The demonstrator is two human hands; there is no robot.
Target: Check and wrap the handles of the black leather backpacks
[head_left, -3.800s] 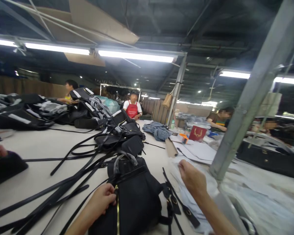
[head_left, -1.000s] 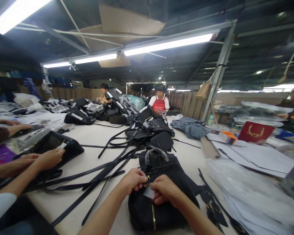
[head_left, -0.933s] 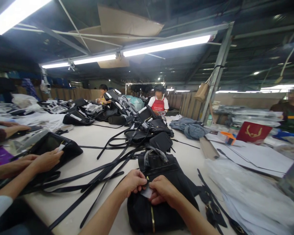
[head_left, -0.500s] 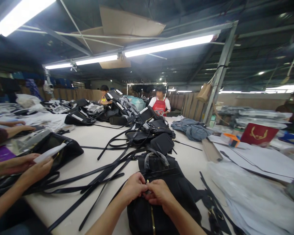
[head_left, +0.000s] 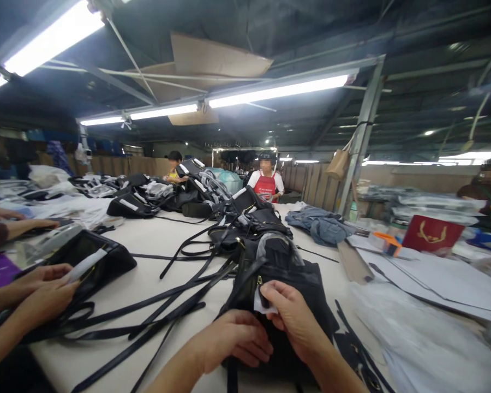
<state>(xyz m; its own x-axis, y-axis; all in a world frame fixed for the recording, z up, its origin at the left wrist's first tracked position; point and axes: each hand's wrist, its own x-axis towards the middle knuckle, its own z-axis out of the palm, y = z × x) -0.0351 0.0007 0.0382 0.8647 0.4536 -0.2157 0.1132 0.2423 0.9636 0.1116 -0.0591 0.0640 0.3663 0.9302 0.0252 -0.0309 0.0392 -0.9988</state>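
A black bag point(head_left: 306, 284) with a clear-wrapped handle lies on the pale table in front of me. Near its middle, my right hand point(head_left: 288, 311) pinches a small white piece point(head_left: 263, 303) just below a gold zipper pull point(head_left: 259, 281). My left hand point(head_left: 243, 338) rests on the bag's lower left part, palm down, fingers slightly curled and holding nothing I can see. The fingertips of the two hands are apart.
Black bags point(head_left: 253, 218) and long straps stretch across the pale table point(head_left: 147, 229). At left, another person's hands point(head_left: 45, 289) hold a white strip on a black bag. Plastic sheets point(head_left: 433, 338), a red box point(head_left: 432, 234) and grey cloth point(head_left: 319, 222) lie to the right.
My hands have separated; the left moved down, while the right now holds a white piece higher up. The bag has shifted, and its wrapped handle stands higher.
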